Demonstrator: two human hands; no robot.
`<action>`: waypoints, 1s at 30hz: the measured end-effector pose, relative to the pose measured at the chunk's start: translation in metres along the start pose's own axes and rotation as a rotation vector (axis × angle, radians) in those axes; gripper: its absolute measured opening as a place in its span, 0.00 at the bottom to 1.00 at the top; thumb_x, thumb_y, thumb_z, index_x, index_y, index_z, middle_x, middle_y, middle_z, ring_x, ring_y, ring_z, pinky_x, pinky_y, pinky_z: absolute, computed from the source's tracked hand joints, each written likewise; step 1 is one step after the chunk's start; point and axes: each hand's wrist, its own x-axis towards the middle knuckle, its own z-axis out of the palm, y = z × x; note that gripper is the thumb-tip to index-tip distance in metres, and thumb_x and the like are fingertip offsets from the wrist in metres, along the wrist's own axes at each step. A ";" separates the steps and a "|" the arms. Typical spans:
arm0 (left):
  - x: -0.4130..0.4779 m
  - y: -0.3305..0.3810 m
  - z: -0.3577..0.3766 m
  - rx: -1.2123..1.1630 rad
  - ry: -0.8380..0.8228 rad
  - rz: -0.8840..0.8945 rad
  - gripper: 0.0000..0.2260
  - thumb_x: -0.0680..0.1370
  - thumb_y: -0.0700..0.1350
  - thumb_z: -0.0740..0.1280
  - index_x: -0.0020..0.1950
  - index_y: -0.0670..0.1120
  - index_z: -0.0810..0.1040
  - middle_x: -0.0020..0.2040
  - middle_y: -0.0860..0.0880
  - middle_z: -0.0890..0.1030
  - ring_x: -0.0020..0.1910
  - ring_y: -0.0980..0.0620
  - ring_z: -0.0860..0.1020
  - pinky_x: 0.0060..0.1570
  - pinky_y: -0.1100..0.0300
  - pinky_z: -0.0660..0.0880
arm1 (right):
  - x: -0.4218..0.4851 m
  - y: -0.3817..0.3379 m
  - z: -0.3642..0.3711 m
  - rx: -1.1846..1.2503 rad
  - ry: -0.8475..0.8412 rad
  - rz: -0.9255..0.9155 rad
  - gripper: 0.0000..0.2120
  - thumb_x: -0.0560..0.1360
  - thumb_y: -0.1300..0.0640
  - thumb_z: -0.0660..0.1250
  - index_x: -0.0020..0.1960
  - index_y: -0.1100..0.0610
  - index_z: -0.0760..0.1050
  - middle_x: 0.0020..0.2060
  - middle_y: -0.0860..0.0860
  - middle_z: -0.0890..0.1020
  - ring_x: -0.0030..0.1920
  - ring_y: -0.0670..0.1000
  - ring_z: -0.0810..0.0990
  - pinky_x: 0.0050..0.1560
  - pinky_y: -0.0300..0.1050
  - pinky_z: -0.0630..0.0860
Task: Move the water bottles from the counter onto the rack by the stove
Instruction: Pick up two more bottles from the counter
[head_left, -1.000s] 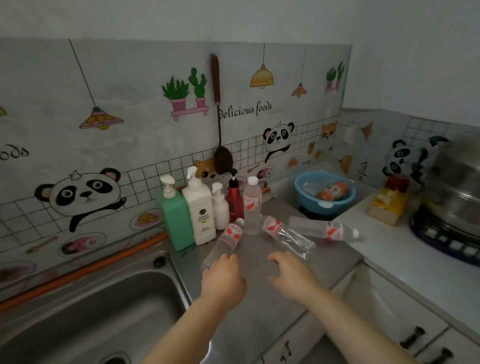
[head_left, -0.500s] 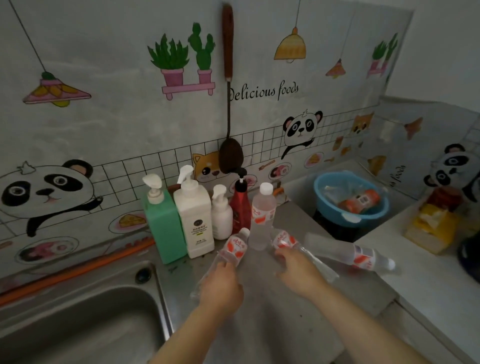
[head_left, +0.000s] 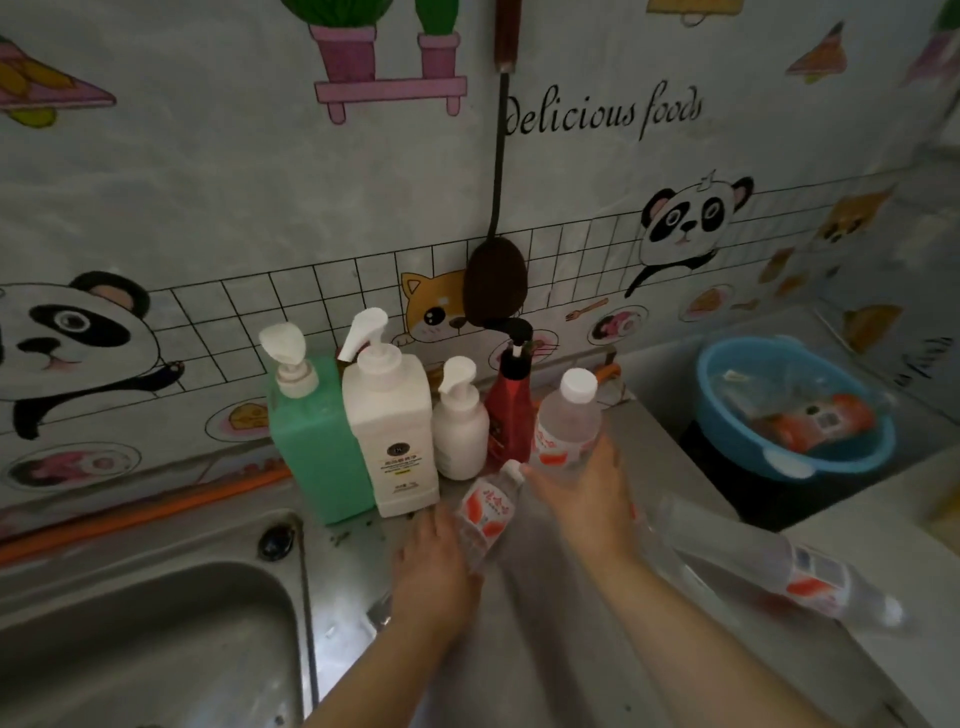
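Observation:
Clear water bottles with red-and-white labels are on the steel counter (head_left: 550, 649). One upright bottle (head_left: 563, 415) with a white cap stands by the red pump bottle; my right hand (head_left: 587, 499) is wrapped around its lower half. A second bottle (head_left: 485, 512) lies on its side, cap toward the wall, and my left hand (head_left: 431, 566) is closed over its lower body. A third bottle (head_left: 769, 566) lies on its side to the right, untouched. No rack is in view.
Green (head_left: 317, 441), white (head_left: 389, 426), small white (head_left: 460, 426) and red (head_left: 511, 410) pump bottles line the wall. A blue basin (head_left: 727, 426) with wrapped items sits at the right. The sink (head_left: 145, 649) is at the lower left. A ladle (head_left: 496, 280) hangs above.
The view has come closer and lower. My right hand has moved from the lying bottle to the upright one and closed on it. My left hand has settled onto its lying bottle.

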 end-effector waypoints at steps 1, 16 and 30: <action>0.004 -0.001 0.003 0.010 -0.010 -0.016 0.38 0.74 0.54 0.65 0.76 0.45 0.47 0.74 0.45 0.62 0.70 0.46 0.66 0.67 0.50 0.66 | 0.004 0.001 0.005 0.035 0.027 0.005 0.43 0.61 0.49 0.78 0.70 0.57 0.62 0.65 0.55 0.72 0.66 0.56 0.71 0.64 0.55 0.71; -0.006 -0.009 0.005 -0.131 0.104 -0.074 0.30 0.71 0.56 0.67 0.71 0.53 0.61 0.63 0.52 0.75 0.58 0.51 0.76 0.55 0.57 0.75 | 0.024 0.017 0.017 0.198 0.138 -0.014 0.33 0.62 0.60 0.78 0.63 0.64 0.69 0.58 0.60 0.77 0.58 0.59 0.77 0.51 0.42 0.70; -0.099 -0.007 -0.030 -0.554 0.394 -0.092 0.35 0.64 0.49 0.74 0.68 0.56 0.65 0.61 0.56 0.77 0.57 0.54 0.77 0.53 0.60 0.74 | -0.027 -0.005 -0.024 0.193 -0.117 -0.101 0.26 0.62 0.59 0.78 0.56 0.62 0.73 0.50 0.61 0.81 0.51 0.60 0.81 0.46 0.43 0.71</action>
